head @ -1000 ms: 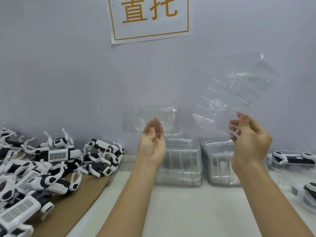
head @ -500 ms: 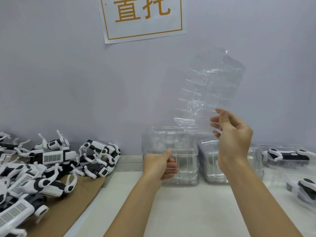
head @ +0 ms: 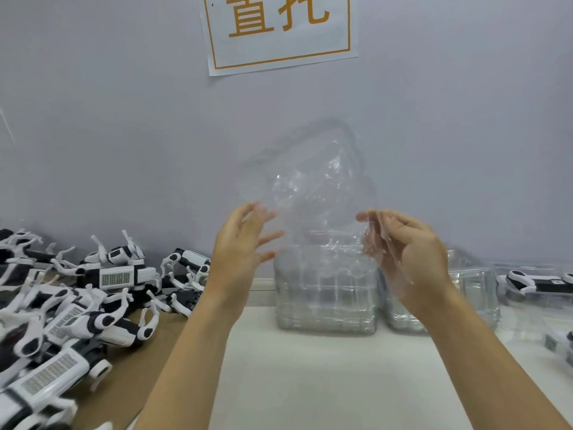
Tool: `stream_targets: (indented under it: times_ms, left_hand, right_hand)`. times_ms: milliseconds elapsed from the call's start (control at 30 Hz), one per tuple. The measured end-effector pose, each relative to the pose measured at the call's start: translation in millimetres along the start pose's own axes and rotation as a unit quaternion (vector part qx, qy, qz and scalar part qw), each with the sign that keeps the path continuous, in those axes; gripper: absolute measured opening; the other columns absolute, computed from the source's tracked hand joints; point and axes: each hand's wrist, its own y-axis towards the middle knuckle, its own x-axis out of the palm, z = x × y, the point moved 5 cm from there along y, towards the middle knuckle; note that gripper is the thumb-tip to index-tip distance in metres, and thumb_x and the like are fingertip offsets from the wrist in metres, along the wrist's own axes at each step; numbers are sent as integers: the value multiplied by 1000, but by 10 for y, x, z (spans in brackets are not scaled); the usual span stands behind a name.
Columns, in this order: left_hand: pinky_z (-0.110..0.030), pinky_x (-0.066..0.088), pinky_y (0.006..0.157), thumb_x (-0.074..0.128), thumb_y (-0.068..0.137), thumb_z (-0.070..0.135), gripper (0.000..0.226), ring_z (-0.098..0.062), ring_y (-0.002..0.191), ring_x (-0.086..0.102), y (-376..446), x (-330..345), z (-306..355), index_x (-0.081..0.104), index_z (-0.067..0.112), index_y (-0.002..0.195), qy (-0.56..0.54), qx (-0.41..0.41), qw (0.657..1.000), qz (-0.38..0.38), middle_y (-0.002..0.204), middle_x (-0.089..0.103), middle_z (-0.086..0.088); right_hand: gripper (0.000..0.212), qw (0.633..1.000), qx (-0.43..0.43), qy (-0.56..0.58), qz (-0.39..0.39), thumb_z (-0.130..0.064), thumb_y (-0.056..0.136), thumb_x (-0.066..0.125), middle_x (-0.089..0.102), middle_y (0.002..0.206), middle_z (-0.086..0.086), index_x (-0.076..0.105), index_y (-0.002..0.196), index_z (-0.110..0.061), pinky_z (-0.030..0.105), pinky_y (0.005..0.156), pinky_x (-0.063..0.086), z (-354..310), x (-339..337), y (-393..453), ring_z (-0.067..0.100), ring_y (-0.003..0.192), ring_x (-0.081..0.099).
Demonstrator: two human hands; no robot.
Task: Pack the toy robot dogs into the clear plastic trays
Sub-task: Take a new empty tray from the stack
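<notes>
Toy robot dogs (head: pixel 93 293), white and black plastic, lie heaped on brown cardboard well left of our hands, none packed from this pile yet. Half a second ago our left hand (head: pixel 238 252) gripped the stacked clear plastic trays (head: pixel 325 293); now it has risen, fingers spread, to the single clear tray (head: pixel 313 187) our right hand (head: pixel 412 246) pinches by its edge. We judge the tray is nearly ready to set on the white bench (head: pixel 310 377).

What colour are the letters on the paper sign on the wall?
Orange, inside a thin orange border on the white paper sign; the head view shows it.
</notes>
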Motion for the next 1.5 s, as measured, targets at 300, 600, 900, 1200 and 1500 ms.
stream_targets:
  times_ms: [300,600,900,1200,1500]
  left_hand:
    - [-37,51,74,36,100,18,36,-24,69,64,-51,45,236,68,8,88,-146,5,989,-35,76,68,-9]
    - [-46,50,84,45,95,50,47,-27,80,60,-34,-19,139,69,10,83,-247,-73,963,-74,83,61,-10]
    - [-40,51,92,39,100,26,30,-29,99,66,51,-825,-56,65,11,96,-173,-87,966,171,107,72,-12]
    - [-35,47,77,52,94,20,16,-25,91,55,135,-1441,-657,60,8,102,134,-187,913,338,101,59,-8]
    - [-40,36,105,51,96,13,56,-37,130,40,-77,-1597,-1019,36,-3,147,327,-293,836,330,151,35,-24]
  right_hand:
    - [36,996,35,-34,-74,-4,103,37,57,64,-1,64,85,11,21,62,42,104,187,-65,12,57,46]
    - [35,994,1,-82,-67,-7,104,41,52,60,1,68,86,8,19,61,44,51,118,-39,7,63,57]
    - [22,959,-49,-213,-181,-27,84,59,62,65,-2,77,85,-14,11,65,47,-175,231,-130,9,68,59]
    - [17,644,186,-609,-423,-38,82,78,73,93,-21,76,99,-35,10,48,40,427,539,-521,-5,73,62]
    - [25,593,244,-650,-408,-36,83,77,65,91,-22,75,107,-37,17,56,37,456,365,-497,4,86,60]
